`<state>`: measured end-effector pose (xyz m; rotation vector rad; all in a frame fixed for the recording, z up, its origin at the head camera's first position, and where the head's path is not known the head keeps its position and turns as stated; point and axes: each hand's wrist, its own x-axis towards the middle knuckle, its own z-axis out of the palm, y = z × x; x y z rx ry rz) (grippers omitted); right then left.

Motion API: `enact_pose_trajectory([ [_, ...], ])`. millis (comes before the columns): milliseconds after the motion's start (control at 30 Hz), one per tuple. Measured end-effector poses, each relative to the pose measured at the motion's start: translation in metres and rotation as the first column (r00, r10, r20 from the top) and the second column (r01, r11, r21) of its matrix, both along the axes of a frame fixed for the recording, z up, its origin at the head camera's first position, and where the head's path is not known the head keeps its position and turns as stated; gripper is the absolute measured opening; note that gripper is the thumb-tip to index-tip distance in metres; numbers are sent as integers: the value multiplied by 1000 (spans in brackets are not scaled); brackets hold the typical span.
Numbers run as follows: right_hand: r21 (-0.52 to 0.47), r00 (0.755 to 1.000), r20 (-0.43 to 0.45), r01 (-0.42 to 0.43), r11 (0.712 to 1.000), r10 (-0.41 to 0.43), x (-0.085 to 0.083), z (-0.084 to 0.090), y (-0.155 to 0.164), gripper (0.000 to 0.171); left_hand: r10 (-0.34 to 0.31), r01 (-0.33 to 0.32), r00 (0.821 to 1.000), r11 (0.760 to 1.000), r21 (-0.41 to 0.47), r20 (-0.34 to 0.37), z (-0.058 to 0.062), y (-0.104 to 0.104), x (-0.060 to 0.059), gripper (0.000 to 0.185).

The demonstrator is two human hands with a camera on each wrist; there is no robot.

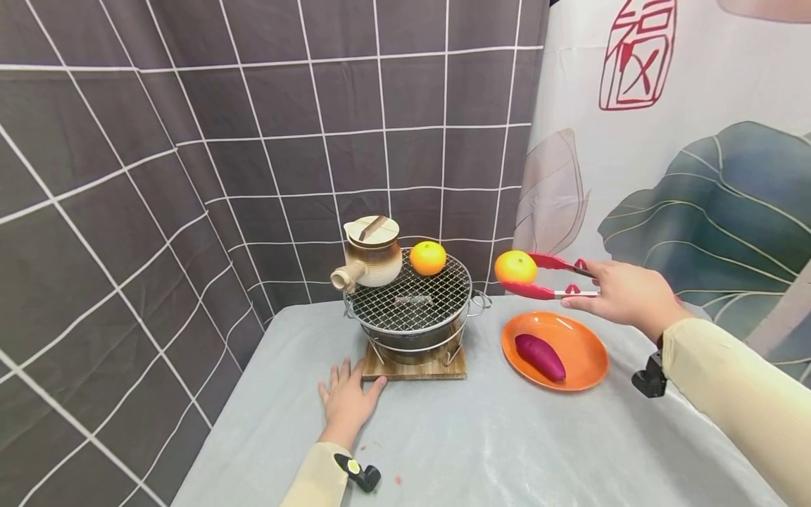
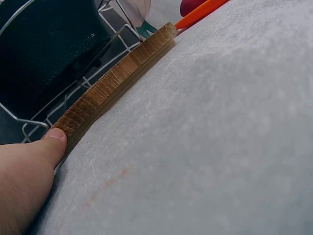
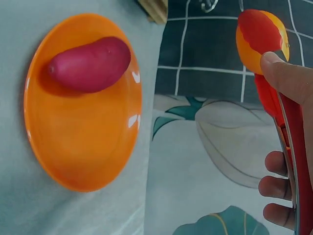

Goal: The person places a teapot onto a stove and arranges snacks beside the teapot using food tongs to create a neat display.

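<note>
My right hand (image 1: 624,296) grips a pair of red-tipped tongs (image 1: 550,291), also seen in the right wrist view. Between the tong tips an orange mandarin (image 1: 514,267) is held in the air, above and behind the orange plate (image 1: 595,359). A purple sweet potato (image 1: 538,355) lies on that plate. My left hand (image 1: 348,405) rests on the table with its fingers spread, at the left front corner of a wooden board (image 1: 418,371). In the left wrist view the thumb (image 2: 55,139) touches the board's edge.
On the board stands a round grill (image 1: 405,338) with a mesh top and wire stand. A clay teapot (image 1: 374,257) with a side handle and another mandarin (image 1: 428,258) sit on the mesh. Dark tiled cloth (image 1: 285,162) hangs behind and at left; a printed light cloth (image 1: 570,77) hangs at right.
</note>
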<state>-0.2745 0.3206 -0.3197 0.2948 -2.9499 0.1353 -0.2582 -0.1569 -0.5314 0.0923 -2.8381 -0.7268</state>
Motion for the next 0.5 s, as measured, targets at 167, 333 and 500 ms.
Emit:
enact_pose_trajectory([
  [167, 8, 1000, -12, -27, 1000, 27, 0, 4, -9, 102, 0, 0, 1000, 1000, -3, 0, -1, -1, 1, 70],
  [333, 5, 999, -1, -34, 999, 34, 0, 8, -20, 103, 1, -1, 1000, 1000, -4, -2, -1, -1, 2, 70],
  [500, 4, 999, -10, -48, 999, 48, 1, 11, -31, 104, 2, -2, 1000, 1000, -6, -2, -1, -1, 2, 70],
])
